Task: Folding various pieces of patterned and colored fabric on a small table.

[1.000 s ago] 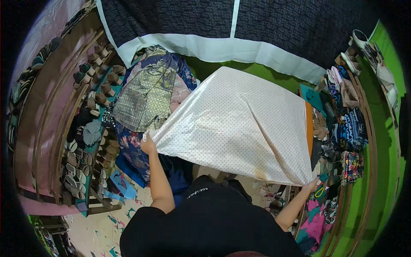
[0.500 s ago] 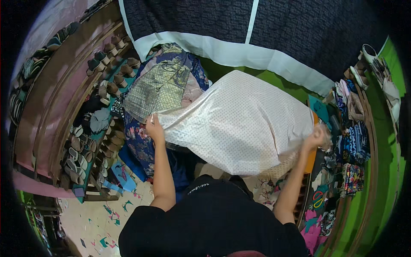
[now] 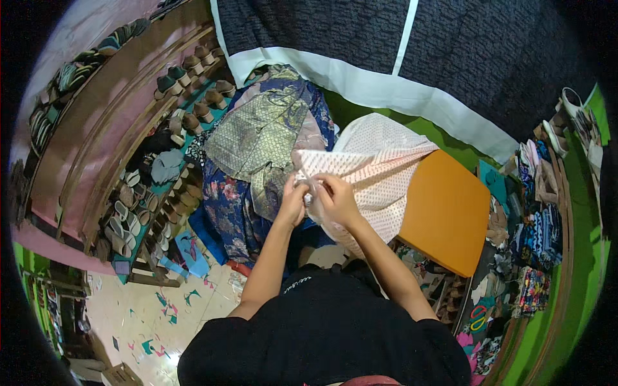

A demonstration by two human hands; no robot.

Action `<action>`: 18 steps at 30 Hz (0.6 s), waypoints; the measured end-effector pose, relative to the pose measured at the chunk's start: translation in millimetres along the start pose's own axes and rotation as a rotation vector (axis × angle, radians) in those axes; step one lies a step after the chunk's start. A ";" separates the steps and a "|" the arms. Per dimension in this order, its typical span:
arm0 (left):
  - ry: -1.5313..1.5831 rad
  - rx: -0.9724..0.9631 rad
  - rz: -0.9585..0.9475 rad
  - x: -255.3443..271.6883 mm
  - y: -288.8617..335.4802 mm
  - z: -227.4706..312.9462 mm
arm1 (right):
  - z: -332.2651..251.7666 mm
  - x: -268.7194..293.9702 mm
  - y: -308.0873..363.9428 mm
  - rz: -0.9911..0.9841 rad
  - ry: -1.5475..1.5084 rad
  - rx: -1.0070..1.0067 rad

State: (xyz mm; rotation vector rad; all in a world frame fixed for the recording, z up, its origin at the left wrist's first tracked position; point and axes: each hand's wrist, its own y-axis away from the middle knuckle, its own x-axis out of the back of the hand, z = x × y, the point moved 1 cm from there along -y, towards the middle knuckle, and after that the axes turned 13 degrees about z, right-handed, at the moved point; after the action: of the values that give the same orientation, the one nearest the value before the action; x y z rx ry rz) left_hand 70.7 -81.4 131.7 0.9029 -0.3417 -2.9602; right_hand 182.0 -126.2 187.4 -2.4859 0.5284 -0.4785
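From where I stand, the person in the black shirt (image 3: 322, 334) has both arms stretched forward, hands close together over the near side of the pile. The left grip (image 3: 293, 204) is closed on the gathered edge of a white dotted cloth (image 3: 380, 177), and the right grip (image 3: 340, 201) pinches the same bunch just beside it. From there the cloth spreads to the right and away, its far part draped over the left portion of an orange surface (image 3: 447, 215). The rest of that top lies bare.

To the left of the cloth, and near the left grip, I see a heap: a gold patterned cloth (image 3: 251, 132) on top of a blue floral one (image 3: 225, 212). Behind hangs a dark curtain (image 3: 309, 29) with a white border.

Shoes (image 3: 122, 231) line the rack over on the left, with coloured scraps (image 3: 170, 309) scattered on the floor (image 3: 141, 296) below. On the right, scissors (image 3: 477, 317) lie among offcuts, near shelves of folded fabric (image 3: 537, 212).
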 end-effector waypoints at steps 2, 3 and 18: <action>0.031 0.014 0.051 -6.6 7.0 2.2 | 0.9 1.1 8.0 -0.037 -0.014 -0.101; 0.028 -0.007 -0.028 -5.1 4.2 -1.5 | 3.2 1.1 11.6 -0.067 -0.023 -0.205; -0.190 0.093 0.020 -15.4 3.7 -16.8 | 13.3 16.8 13.8 0.032 0.112 0.273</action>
State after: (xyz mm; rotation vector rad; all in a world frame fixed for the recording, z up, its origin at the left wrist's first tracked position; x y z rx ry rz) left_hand 92.7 -86.9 127.4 0.6208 -0.4951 -3.0404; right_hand 198.5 -138.8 172.7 -2.1972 0.5096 -0.6360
